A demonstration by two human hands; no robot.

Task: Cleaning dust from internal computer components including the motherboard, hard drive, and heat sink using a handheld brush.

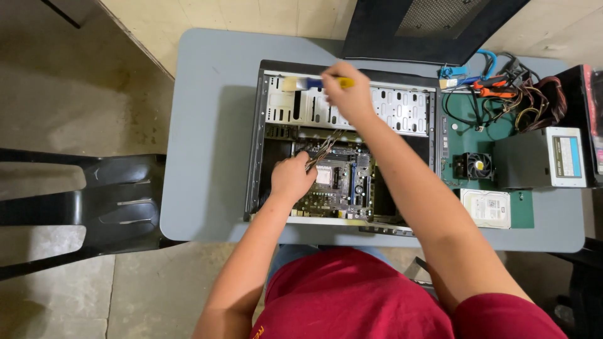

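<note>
An open computer case [254, 144] lies on its side on a grey table [201, 125], its green motherboard [342, 188] exposed. My right hand [348, 94] grips a paintbrush [301, 83] with a yellow and blue handle, its pale bristles resting on the metal drive cage [402, 110] at the case's far left corner. My left hand [291, 177] sits inside the case over the motherboard, closed on a bundle of thin cables [325, 147] that it holds aside.
Right of the case lie a green mat [521, 210], a cooler fan [478, 165], a hard drive [485, 207], a power supply [546, 157] with a cable tangle [527, 94], and another brush [455, 81]. A black side panel [427, 25] leans behind. A black chair [94, 201] stands left.
</note>
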